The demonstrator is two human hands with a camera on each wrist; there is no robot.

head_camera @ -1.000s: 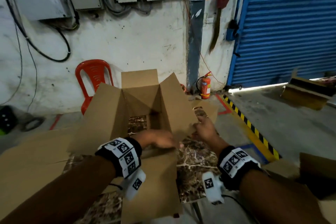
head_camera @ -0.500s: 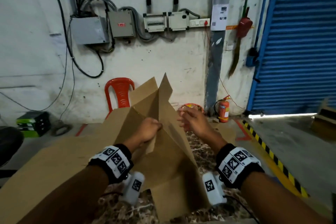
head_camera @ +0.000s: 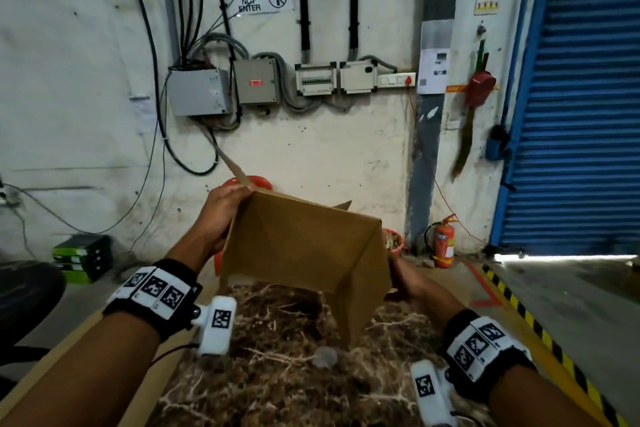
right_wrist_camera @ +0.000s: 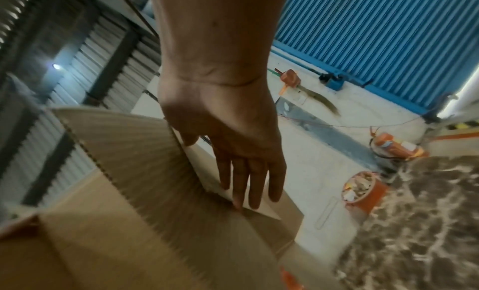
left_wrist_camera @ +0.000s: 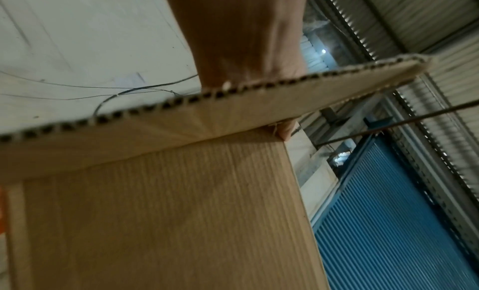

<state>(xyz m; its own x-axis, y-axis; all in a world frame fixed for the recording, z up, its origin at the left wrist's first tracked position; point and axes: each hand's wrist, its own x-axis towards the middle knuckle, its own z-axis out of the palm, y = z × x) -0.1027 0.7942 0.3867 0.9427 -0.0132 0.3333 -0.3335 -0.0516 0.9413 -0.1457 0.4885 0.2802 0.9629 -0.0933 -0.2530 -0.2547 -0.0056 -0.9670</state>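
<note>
I hold a brown cardboard box tilted in the air above a brown marble-patterned table. My left hand grips its upper left corner where a flap sticks up. In the left wrist view the hand lies over the corrugated flap edge of the box, and a fingertip shows beneath it. My right hand is mostly hidden behind the box's lower right side. In the right wrist view its straight fingers lie flat on a panel of the box.
A small clear round object lies on the table under the box. Flat cardboard lies at the left. Behind stand a red chair, an orange bucket, a fire extinguisher and a blue shutter.
The box stood on the table with its flaps spread; both hands have lifted and turned it. My view has tilted up towards the wall.
</note>
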